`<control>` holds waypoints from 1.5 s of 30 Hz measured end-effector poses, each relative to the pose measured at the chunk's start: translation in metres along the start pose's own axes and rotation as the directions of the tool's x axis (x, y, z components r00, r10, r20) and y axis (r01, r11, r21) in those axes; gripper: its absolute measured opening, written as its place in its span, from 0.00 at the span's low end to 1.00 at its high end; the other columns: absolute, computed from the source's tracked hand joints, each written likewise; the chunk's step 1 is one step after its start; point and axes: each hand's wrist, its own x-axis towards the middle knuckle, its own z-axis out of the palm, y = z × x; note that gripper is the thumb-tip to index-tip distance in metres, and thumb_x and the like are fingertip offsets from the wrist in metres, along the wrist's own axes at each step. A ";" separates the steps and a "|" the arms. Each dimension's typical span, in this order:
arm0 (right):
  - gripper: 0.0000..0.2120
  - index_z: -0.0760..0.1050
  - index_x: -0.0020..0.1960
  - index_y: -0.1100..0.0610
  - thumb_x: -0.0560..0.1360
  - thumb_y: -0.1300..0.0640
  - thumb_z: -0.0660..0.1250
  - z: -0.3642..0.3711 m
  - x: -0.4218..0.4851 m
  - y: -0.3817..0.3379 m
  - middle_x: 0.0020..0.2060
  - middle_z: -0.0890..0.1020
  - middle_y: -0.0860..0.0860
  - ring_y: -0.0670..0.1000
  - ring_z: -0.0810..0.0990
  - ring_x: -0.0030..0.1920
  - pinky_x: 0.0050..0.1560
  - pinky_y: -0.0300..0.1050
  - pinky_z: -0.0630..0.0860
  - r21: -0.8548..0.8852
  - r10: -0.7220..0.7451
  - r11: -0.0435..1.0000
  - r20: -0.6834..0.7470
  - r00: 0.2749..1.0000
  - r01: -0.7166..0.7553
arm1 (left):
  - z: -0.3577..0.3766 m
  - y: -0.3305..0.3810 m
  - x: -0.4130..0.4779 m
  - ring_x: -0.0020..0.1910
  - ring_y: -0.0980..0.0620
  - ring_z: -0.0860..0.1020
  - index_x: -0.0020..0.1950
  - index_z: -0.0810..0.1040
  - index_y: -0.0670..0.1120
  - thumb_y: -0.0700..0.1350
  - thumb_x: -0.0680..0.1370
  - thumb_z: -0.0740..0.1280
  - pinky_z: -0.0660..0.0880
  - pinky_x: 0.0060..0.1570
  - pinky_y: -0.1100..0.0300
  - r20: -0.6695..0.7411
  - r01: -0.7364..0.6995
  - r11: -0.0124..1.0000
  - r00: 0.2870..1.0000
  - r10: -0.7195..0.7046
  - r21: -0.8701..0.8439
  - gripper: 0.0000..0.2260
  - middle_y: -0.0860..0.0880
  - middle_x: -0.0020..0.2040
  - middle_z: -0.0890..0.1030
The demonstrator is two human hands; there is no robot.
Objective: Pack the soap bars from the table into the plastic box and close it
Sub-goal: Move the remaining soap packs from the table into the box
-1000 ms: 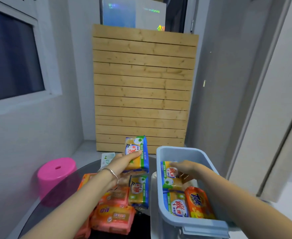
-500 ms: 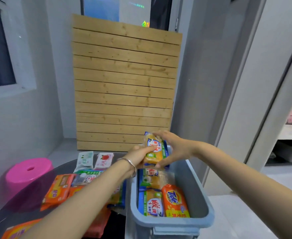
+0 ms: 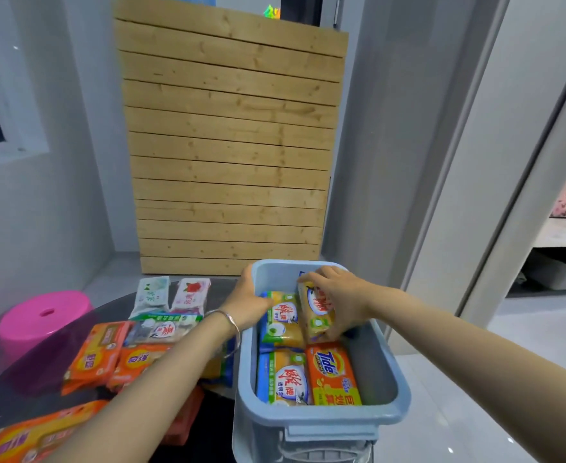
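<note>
A blue-grey plastic box (image 3: 388,379) stands open at the table's right edge. Inside lie two yellow-green soap bars (image 3: 281,324) (image 3: 288,379) and an orange Tide bar (image 3: 333,375). My right hand (image 3: 345,302) is down in the far right part of the box and holds a yellow soap bar (image 3: 318,310), tilted on its edge. My left hand (image 3: 248,302) grips the box's left rim, fingers reaching over it. Several wrapped bars lie on the dark table (image 3: 7,402): orange ones (image 3: 98,355) and white ones (image 3: 151,295).
A pink stool (image 3: 37,319) stands left of the table, partly behind its edge. A wooden slat panel (image 3: 228,145) leans against the far wall. Grey walls close both sides, with a doorway on the right. The box's front latch (image 3: 325,442) faces me.
The yellow bar passed from my left hand to my right and went down into the box. My left hand dropped to the box's left rim. The view shifted right.
</note>
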 end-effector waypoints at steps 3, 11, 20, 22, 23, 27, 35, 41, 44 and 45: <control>0.48 0.57 0.72 0.46 0.59 0.38 0.76 0.009 0.007 -0.002 0.65 0.66 0.51 0.52 0.64 0.67 0.69 0.49 0.64 -0.173 -0.047 0.985 -0.101 0.994 0.029 | -0.001 -0.002 0.003 0.52 0.47 0.76 0.70 0.59 0.48 0.32 0.73 0.62 0.76 0.42 0.58 0.046 0.010 0.999 0.999 -0.008 -0.044 0.28 0.40 0.58 0.76; 0.48 0.56 0.73 0.48 0.61 0.38 0.76 0.016 0.015 -0.010 0.66 0.68 0.52 0.53 0.68 0.66 0.66 0.50 0.69 -0.184 0.016 0.983 0.054 0.998 -0.006 | 0.002 -0.006 0.006 0.49 0.49 0.76 0.70 0.60 0.48 0.34 0.75 0.63 0.74 0.33 0.64 0.037 -0.010 0.997 0.999 0.013 -0.076 0.26 0.41 0.58 0.75; 0.47 0.50 0.76 0.45 0.66 0.41 0.74 0.006 0.019 -0.016 0.72 0.64 0.50 0.55 0.66 0.72 0.70 0.56 0.68 0.204 0.108 0.959 0.372 0.922 -0.195 | 0.004 -0.010 0.007 0.38 0.58 0.74 0.69 0.61 0.48 0.33 0.76 0.60 0.72 0.26 0.70 0.016 -0.038 0.993 0.999 0.040 -0.112 0.23 0.48 0.47 0.75; 0.45 0.49 0.76 0.41 0.68 0.39 0.72 0.010 0.016 -0.019 0.75 0.58 0.49 0.56 0.60 0.75 0.72 0.57 0.64 0.292 0.078 0.935 0.384 0.920 -0.201 | 0.004 -0.013 0.007 0.37 0.58 0.74 0.69 0.62 0.48 0.32 0.76 0.59 0.71 0.22 0.73 -0.001 -0.025 0.986 1.000 0.025 -0.162 0.23 0.52 0.42 0.74; 0.43 0.49 0.76 0.40 0.69 0.38 0.70 0.015 0.014 -0.023 0.77 0.53 0.49 0.56 0.55 0.76 0.74 0.58 0.60 0.279 0.071 0.941 0.386 0.920 -0.190 | 0.004 -0.014 0.007 0.36 0.58 0.75 0.69 0.62 0.48 0.33 0.76 0.59 0.71 0.22 0.74 -0.007 -0.013 0.980 1.000 0.012 -0.198 0.23 0.53 0.42 0.74; 0.41 0.44 0.76 0.40 0.73 0.37 0.64 0.039 0.004 -0.038 0.78 0.44 0.49 0.56 0.43 0.78 0.76 0.61 0.48 0.157 0.082 0.978 0.305 0.949 -0.134 | 0.002 -0.022 0.001 0.48 0.54 0.78 0.75 0.53 0.49 0.43 0.78 0.62 0.76 0.36 0.71 -0.005 0.091 0.949 0.995 -0.097 -0.303 0.29 0.52 0.59 0.76; 0.21 0.66 0.72 0.51 0.79 0.52 0.61 -0.002 -0.017 -0.091 0.77 0.52 0.54 0.53 0.56 0.76 0.74 0.49 0.57 0.478 0.114 0.875 -0.054 0.992 -0.075 | -0.070 -0.082 -0.051 0.62 0.48 0.74 0.74 0.55 0.46 0.46 0.77 0.63 0.74 0.52 0.58 -0.163 0.089 0.970 0.978 -0.128 -0.228 0.28 0.46 0.69 0.71; 0.20 0.67 0.69 0.51 0.78 0.52 0.63 -0.010 -0.017 -0.181 0.74 0.62 0.51 0.50 0.60 0.74 0.71 0.40 0.56 0.456 -0.044 0.879 -0.218 0.975 0.141 | -0.130 -0.137 -0.095 0.60 0.49 0.74 0.66 0.69 0.40 0.41 0.75 0.67 0.69 0.59 0.59 -0.176 0.092 0.996 0.981 -0.088 0.016 0.20 0.42 0.64 0.74; 0.28 0.61 0.74 0.53 0.77 0.50 0.64 0.014 0.006 -0.218 0.74 0.60 0.53 0.54 0.61 0.74 0.73 0.48 0.60 0.461 0.007 0.887 0.016 1.000 -0.014 | -0.145 -0.158 -0.107 0.63 0.48 0.73 0.68 0.68 0.44 0.47 0.75 0.67 0.68 0.62 0.59 -0.082 0.146 0.976 0.988 -0.134 0.163 0.23 0.45 0.66 0.73; 0.30 0.59 0.74 0.54 0.76 0.49 0.64 0.025 0.015 -0.229 0.74 0.60 0.54 0.55 0.62 0.73 0.72 0.49 0.61 0.491 0.063 0.866 0.083 0.995 -0.096 | -0.148 -0.164 -0.110 0.65 0.49 0.72 0.69 0.67 0.45 0.50 0.75 0.67 0.67 0.64 0.58 -0.058 0.164 0.968 0.986 -0.155 0.191 0.25 0.46 0.68 0.72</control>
